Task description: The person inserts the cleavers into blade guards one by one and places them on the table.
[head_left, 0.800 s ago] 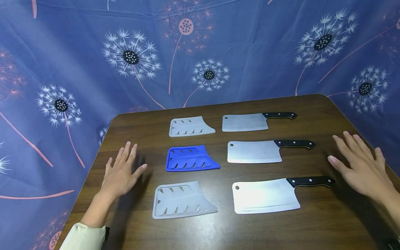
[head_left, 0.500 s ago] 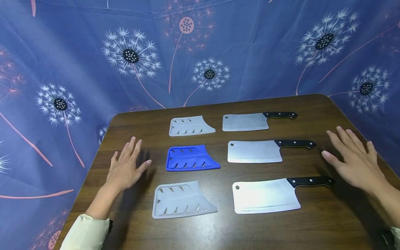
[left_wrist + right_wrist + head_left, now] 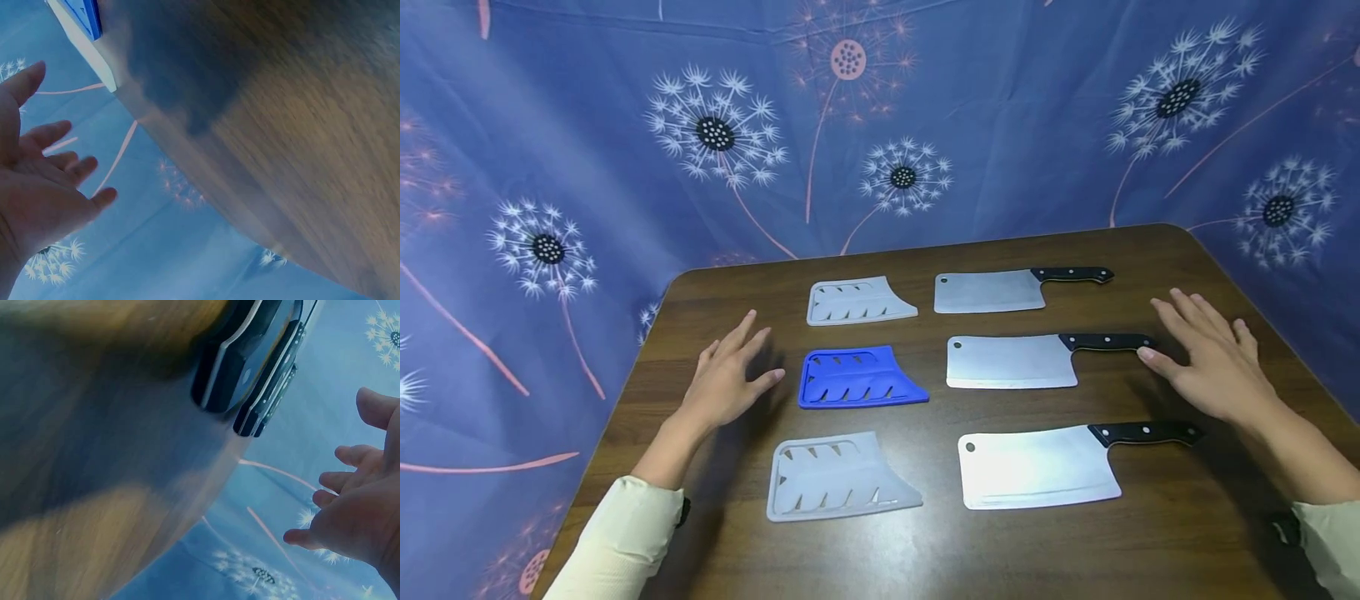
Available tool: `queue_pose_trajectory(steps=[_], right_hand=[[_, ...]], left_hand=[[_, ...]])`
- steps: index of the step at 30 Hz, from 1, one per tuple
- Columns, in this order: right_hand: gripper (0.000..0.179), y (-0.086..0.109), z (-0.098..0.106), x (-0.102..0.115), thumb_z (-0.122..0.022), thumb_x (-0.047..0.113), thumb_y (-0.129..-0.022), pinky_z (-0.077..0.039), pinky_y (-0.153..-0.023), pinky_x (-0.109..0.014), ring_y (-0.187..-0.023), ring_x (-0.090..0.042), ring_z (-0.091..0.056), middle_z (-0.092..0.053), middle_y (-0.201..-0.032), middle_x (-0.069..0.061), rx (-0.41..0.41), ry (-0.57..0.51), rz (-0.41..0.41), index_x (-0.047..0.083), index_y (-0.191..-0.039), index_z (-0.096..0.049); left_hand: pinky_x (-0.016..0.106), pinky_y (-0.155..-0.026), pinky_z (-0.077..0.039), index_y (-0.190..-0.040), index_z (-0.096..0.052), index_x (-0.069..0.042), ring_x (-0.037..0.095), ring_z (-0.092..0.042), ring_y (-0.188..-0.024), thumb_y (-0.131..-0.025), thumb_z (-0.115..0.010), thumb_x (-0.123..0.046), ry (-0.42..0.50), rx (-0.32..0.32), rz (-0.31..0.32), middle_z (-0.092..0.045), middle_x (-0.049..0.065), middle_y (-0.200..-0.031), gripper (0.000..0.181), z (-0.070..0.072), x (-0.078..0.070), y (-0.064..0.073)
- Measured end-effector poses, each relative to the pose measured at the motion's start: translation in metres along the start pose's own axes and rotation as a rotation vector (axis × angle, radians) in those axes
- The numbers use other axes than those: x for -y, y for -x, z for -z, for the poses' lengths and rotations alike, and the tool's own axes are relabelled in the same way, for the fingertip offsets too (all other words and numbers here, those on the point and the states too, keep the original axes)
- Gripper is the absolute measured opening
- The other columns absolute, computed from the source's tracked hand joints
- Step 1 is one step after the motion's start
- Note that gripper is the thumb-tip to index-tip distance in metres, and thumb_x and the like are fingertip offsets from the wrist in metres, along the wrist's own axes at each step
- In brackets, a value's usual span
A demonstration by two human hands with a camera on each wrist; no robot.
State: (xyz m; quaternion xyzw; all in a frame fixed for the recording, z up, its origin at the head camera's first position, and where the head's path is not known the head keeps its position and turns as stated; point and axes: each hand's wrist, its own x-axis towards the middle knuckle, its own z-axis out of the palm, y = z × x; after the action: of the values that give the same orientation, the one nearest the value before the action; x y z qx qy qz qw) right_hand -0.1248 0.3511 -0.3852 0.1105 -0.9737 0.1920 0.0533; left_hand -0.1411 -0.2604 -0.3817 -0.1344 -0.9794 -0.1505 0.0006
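Observation:
Three cleavers with black riveted handles lie in a column, blades pointing left: a small far cleaver (image 3: 988, 293), a middle cleaver (image 3: 1011, 363) and a larger near cleaver (image 3: 1033, 473). To their left lie three slotted blade guards: a whitish far guard (image 3: 868, 302), a blue guard (image 3: 853, 377) and a translucent near guard (image 3: 838, 477). My left hand (image 3: 726, 383), fingers spread and holding nothing, hovers just left of the blue guard. Beside the middle cleaver's handle is my right hand (image 3: 1213, 362), also spread; its thumb overlaps the handle's end in the head view.
The brown wooden table (image 3: 880, 558) has rounded far corners. Behind it hangs a blue cloth (image 3: 1022, 108) with dandelion prints. Pale sleeves cover both forearms. In the right wrist view the cleaver handles (image 3: 219, 381) line up near the table edge.
Both hands have moved inward and slightly away from the person, the left toward the blue guard, the right toward the middle cleaver's handle. Cleavers and guards stay in place.

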Motion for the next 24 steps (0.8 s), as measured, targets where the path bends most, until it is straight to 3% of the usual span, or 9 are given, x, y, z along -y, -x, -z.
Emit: queue_pose_trajectory(steps=[8, 15, 24], right_hand=[[0.073, -0.013, -0.006, 0.004, -0.054, 0.034, -0.097, 0.016, -0.102, -0.069, -0.146, -0.035, 0.008, -0.002, -0.160, -0.018, 0.005, -0.020, 0.003, 0.008, -0.154, -0.016], [0.070, -0.027, -0.008, 0.007, -0.057, 0.030, -0.096, 0.012, -0.103, -0.070, -0.145, -0.041, 0.003, -0.011, -0.157, -0.024, -0.004, -0.044, -0.003, 0.004, -0.152, -0.023], [0.070, -0.051, -0.010, 0.010, -0.059, 0.032, -0.095, 0.006, -0.101, -0.073, -0.144, -0.044, -0.001, -0.016, -0.155, -0.027, -0.003, -0.031, -0.005, 0.003, -0.150, -0.027]], left_hand=[[0.060, -0.105, -0.018, -0.136, -0.054, -0.008, 0.036, -0.026, -0.141, -0.085, -0.073, -0.034, 0.098, -0.106, -0.067, -0.020, 0.005, -0.159, 0.061, -0.008, -0.007, -0.025], [0.056, -0.102, -0.024, -0.131, -0.058, -0.011, 0.037, -0.032, -0.136, -0.079, -0.079, -0.032, 0.095, -0.167, -0.104, -0.029, 0.009, -0.154, 0.061, -0.007, -0.015, -0.047], [0.054, -0.102, -0.025, -0.131, -0.059, -0.014, 0.034, -0.033, -0.133, -0.073, -0.083, -0.037, 0.077, -0.180, -0.093, -0.034, 0.010, -0.150, 0.067, -0.008, -0.020, -0.074]])
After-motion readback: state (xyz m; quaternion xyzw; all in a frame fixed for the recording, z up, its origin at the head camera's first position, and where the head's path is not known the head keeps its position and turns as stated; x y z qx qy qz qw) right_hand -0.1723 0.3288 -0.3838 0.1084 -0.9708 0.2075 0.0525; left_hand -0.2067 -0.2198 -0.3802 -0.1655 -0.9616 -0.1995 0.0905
